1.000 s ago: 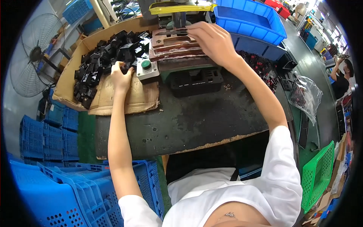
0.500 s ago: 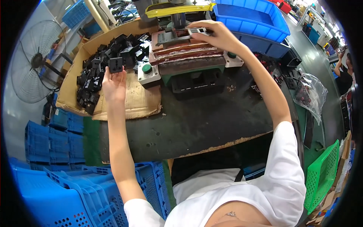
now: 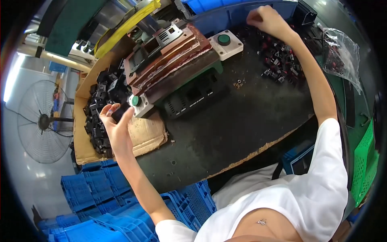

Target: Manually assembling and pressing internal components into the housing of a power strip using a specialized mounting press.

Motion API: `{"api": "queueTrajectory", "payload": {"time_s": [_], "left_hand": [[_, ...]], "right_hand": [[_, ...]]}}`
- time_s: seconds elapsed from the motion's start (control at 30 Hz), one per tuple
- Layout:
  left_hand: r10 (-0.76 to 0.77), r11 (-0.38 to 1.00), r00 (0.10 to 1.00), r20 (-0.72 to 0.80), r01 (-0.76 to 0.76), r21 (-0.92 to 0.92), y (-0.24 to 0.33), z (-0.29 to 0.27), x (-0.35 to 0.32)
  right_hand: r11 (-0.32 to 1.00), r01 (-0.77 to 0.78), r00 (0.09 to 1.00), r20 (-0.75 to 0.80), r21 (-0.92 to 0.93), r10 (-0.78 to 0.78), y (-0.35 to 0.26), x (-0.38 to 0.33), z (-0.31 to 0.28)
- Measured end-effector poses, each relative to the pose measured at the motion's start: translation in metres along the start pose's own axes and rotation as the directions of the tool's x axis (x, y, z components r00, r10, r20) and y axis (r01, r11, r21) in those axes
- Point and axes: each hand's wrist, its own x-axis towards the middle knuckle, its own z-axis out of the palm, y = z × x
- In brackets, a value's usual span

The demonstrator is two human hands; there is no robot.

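At the near edge of the parts box, my left hand (image 3: 117, 128) has its thumb and fingers curled around a dark block, the black socket (image 3: 119, 114), which is hard to separate from the black parts behind. My right hand (image 3: 271, 25) is over at the far right with its fingers bent together. It is above small black and red parts (image 3: 282, 60), and I cannot make out what its fingertips hold. Between the hands, a black vented panel (image 3: 141, 58) lies on the press's brown layered block (image 3: 173, 54). A second black panel (image 3: 192, 96) stands against the press base.
Green push buttons (image 3: 223, 39) on white housings flank the press. A cardboard box (image 3: 82, 101) of black sockets is at the left. Small metal bits (image 3: 238, 84) lie on the dark table (image 3: 225, 133). A clear plastic bag (image 3: 342, 56) is at the right, blue crates (image 3: 94, 187) below left.
The view has turned, so the press now appears tilted and farther left. My right hand has left the panel on the press and reached right to the small parts. My left hand stays by the box.
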Motion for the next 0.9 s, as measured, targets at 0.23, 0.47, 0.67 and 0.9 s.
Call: {"api": "queueTrajectory", "payload": {"time_s": [0.23,0.47,0.67,0.9], "left_hand": [[0.159,0.965,0.962,0.221,-0.199,0.174,0.025,0.009,0.003],[0.285,0.914,0.923,0.257,-0.342,0.217,0.045,0.055,0.024],[0.549,0.543,0.709,0.442,-0.705,0.456,0.026,0.080,0.073],[0.485,0.478,0.639,0.597,-0.765,0.431,0.026,0.097,0.088]], "right_hand": [[0.978,0.150,0.984,-0.071,-0.145,-0.161,0.005,-0.018,0.037],[0.994,0.030,0.999,0.046,-0.102,-0.026,0.002,-0.019,0.034],[0.995,-0.080,0.990,0.124,0.064,0.072,-0.004,-0.012,0.032],[0.997,0.048,0.998,-0.049,0.053,-0.045,-0.012,-0.010,0.029]]}}
